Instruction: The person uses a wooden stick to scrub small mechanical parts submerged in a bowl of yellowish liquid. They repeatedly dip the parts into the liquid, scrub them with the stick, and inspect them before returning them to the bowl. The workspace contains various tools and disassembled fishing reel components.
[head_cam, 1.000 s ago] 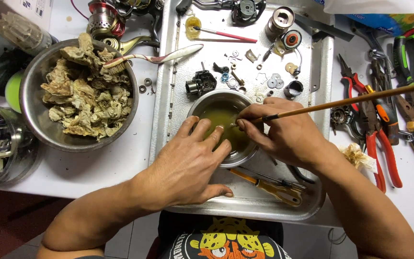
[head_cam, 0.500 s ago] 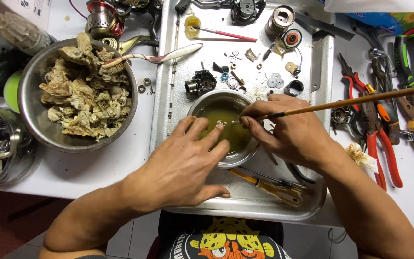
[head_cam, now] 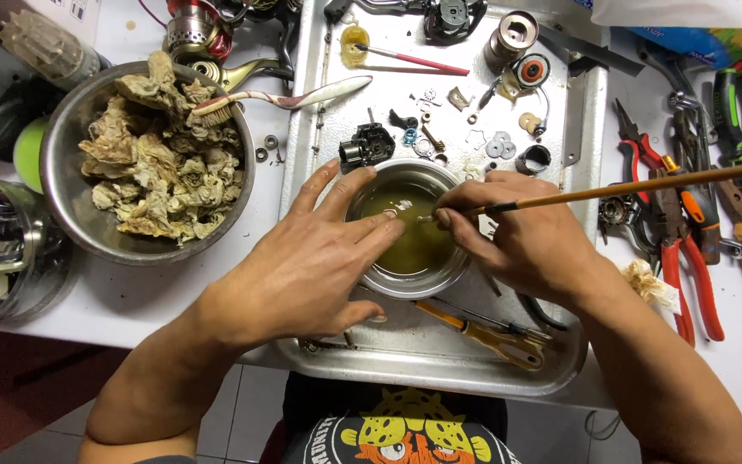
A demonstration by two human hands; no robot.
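Observation:
A small steel bowl [head_cam: 388,283] of yellow-green liquid stands on a metal tray [head_cam: 440,369]. My left hand [head_cam: 311,266] lies over the bowl's left rim, fingertips pinching a tiny metal part [head_cam: 391,212] just above the liquid. My right hand [head_cam: 530,241] grips a long thin brown brush [head_cam: 646,185] like a pen; its tip meets the small part over the bowl, and its handle runs out to the right.
Small dismantled reel parts [head_cam: 500,144] and a black housing [head_cam: 364,146] lie at the tray's far end. A big steel bowl of stained rags [head_cam: 152,163] with a toothbrush [head_cam: 285,96] sits left. Pliers [head_cam: 680,249] lie right, a screwdriver [head_cam: 483,331] near the tray's front.
Both hands have shifted slightly up and left over the small bowl. The left fingers have drawn together on the small part, and the brush tip has come to it.

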